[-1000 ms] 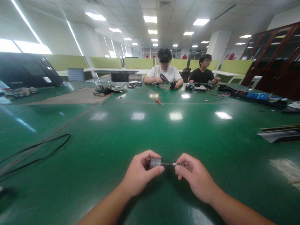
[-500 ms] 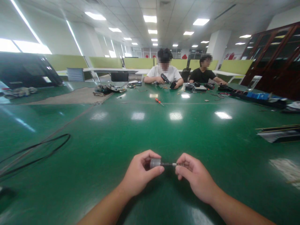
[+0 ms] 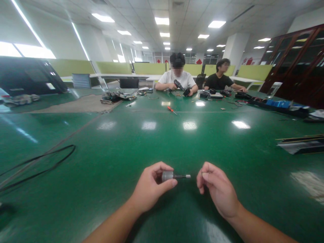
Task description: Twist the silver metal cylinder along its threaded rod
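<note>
Between the thumb and fingers of my left hand lies a grey cylinder with a thin shaft, held level with the shaft pointing right. That shaft is dark and ends in a bright metal tip. Just past the tip, with a small gap between, is my right hand. Its thumb and index finger are pinched together and the other fingers curl under. A small sliver of something shows at the pinch, but most of it is hidden and I cannot make out what it is.
A green table spreads ahead. On it lie a red screwdriver, a black cable at left, a metal channel piece at right, and circuit boards farther back. Across sits a person with a power drill; another person sits beside.
My right hand has drawn away to the right from the shaft's tip, leaving the bright end bare. A coiled-looking piece at its fingers is now mostly hidden. My left hand stays put.
</note>
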`<action>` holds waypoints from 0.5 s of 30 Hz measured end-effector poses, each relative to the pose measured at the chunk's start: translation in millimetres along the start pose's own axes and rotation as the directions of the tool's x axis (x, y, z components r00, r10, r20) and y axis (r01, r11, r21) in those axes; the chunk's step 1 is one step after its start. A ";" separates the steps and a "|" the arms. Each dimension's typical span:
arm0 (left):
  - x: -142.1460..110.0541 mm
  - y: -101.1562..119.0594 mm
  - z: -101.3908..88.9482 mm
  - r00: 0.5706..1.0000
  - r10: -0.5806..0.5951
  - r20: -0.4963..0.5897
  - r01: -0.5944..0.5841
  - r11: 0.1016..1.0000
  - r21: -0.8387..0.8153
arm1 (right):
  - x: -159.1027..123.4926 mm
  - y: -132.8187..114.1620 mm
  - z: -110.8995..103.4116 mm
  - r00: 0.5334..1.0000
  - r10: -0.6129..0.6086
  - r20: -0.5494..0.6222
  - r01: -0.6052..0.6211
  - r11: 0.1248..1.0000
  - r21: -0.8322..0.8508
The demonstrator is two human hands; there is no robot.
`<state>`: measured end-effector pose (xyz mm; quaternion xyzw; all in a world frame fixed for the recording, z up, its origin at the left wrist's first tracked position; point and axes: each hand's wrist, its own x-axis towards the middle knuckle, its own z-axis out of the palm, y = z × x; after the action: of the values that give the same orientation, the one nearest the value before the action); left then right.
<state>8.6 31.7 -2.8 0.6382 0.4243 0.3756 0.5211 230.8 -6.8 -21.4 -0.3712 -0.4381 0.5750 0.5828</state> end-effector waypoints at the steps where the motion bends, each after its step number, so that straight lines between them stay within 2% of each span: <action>1: -0.1 0.1 -0.2 1.000 0.002 0.003 -0.002 1.000 0.002 | 0.6 1.1 -1.2 0.999 -0.007 -0.031 0.008 0.999 0.031; 5: 0.9 -0.4 -0.1 1.000 0.020 -0.001 -0.020 1.000 0.014 | 4.4 6.2 -2.8 0.990 -0.015 -0.140 0.029 0.994 0.101; 9: 3.5 -2.5 2.4 0.995 0.064 -0.079 -0.064 0.998 -0.001 | 7.9 9.0 1.8 0.989 0.069 -0.130 -0.065 0.997 0.041; 12: 1.6 0.4 1.2 0.976 0.059 -0.208 -0.063 0.998 -0.012 | 9.1 8.4 6.6 0.988 0.127 -0.084 -0.128 0.992 -0.011; 15: -11.7 9.1 -15.3 0.916 0.057 -0.397 -0.023 0.996 0.090 | 9.6 8.3 9.9 0.991 0.127 -0.042 -0.129 0.991 -0.043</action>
<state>-8.4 25.2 8.4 0.5781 0.5238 0.4902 0.3888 218.2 2.5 -24.9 -0.4228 -0.4147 0.5939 0.5446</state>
